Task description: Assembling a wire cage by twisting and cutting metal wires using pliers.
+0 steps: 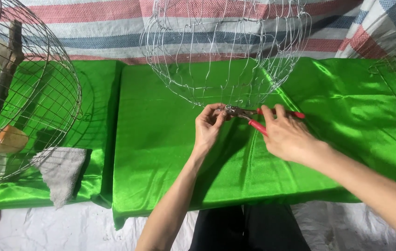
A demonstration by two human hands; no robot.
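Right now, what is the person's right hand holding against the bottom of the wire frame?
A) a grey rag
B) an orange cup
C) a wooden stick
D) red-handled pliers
D: the right hand grips red-handled pliers whose tip meets the lower edge of the wire frame, while the left hand pinches the wire beside it with its fingers.

Bright green, shiny silver, a bit of red

The cloth (170, 153) is bright, shiny green. The wire frame (226, 51) on it is silver. The pliers (258, 122) have red handles. Behind lies a sheet (96, 28) with red, blue and white stripes. The round cage (26, 93) is dark grey wire, with a brown stick (3, 79) and an orange cup (7, 139) inside. The rag (61, 172) is grey.
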